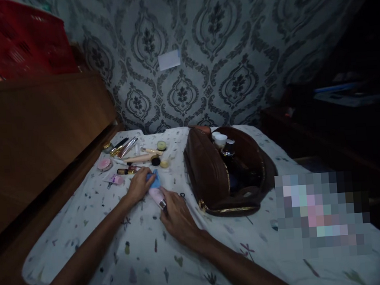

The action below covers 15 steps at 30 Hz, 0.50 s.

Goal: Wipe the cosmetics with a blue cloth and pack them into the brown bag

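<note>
Head view: the tube (155,195), pale pink with a silver band, slants between the 2 hands, over the sheet (145,250); whether it touches the sheet, I cannot tell.
Tube feel: likely light and smooth, perhaps a little slippery; whether its wall is stiff or soft does not show.
Tube hold: the silver end looks firmest and seems the surest place for thumb and fingers; the pink body is probably best held gently.
Right hand (178,215): curled, seemingly pinching the tube near its silver end.
Blue piece (154,179): at the tube's far end, likely soft and light, easy to crumple; a broad, flat hold should suit it.
Left hand (139,185): fingers bent over the blue piece; pinching or merely pressing, I cannot tell.
Beyond left hand: compact (104,164), likely fragile, and 1 dark-lidded pot (155,160).
Bag (206,163): right of the tube, unzipped, white-lidded jar (221,140) inside.
</note>
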Available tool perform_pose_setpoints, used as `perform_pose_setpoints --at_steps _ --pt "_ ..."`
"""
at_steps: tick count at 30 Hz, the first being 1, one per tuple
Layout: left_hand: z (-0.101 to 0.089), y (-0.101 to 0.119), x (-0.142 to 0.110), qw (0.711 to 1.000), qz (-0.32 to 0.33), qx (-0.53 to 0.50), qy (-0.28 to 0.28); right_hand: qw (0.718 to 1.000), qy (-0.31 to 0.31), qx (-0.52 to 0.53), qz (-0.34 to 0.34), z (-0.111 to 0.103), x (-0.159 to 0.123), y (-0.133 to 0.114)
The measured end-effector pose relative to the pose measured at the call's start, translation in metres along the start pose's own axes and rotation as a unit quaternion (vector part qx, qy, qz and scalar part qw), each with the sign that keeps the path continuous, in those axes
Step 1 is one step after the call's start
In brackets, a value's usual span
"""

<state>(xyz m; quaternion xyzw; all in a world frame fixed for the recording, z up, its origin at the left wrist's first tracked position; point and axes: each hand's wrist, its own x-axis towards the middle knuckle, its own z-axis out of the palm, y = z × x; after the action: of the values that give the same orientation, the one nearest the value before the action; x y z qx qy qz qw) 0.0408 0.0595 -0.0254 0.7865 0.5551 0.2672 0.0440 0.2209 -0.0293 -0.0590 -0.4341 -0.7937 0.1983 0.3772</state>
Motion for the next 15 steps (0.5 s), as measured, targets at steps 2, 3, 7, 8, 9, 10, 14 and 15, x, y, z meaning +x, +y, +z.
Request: perform_pose_setpoints --at_steps 2,3,7,8,9,10,14,15 --pt "0.005 -0.007 0.003 1.000 -0.019 -0.004 0.012 1.000 -0.011 0.003 -0.005 -0.001 0.000 0.001" --pt "0.007 -0.009 0.003 1.000 -0.025 -0.006 0.017 1.000 -0.011 0.004 -0.003 0.000 0.000 0.002" --pt "0.010 -0.016 0.003 0.999 -0.036 -0.014 0.029 1.000 0.001 0.014 0.010 0.001 0.002 0.005" --pt "0.010 -0.019 0.004 0.999 -0.039 -0.014 0.032 1.000 0.006 0.019 0.013 0.001 0.003 0.006" --pt "0.009 -0.022 0.004 0.998 -0.042 -0.014 0.035 1.000 0.010 0.024 0.016 0.000 0.003 0.006" --pt "0.008 -0.025 0.005 0.998 -0.046 -0.014 0.038 0.999 0.015 0.028 0.018 -0.001 0.004 0.007" --pt "0.005 -0.033 0.006 0.998 -0.049 -0.004 0.044 0.997 0.046 0.054 0.031 -0.005 0.007 0.011" --pt "0.005 -0.033 0.006 0.998 -0.044 0.000 0.041 0.996 0.054 0.064 0.033 -0.006 0.008 0.011"
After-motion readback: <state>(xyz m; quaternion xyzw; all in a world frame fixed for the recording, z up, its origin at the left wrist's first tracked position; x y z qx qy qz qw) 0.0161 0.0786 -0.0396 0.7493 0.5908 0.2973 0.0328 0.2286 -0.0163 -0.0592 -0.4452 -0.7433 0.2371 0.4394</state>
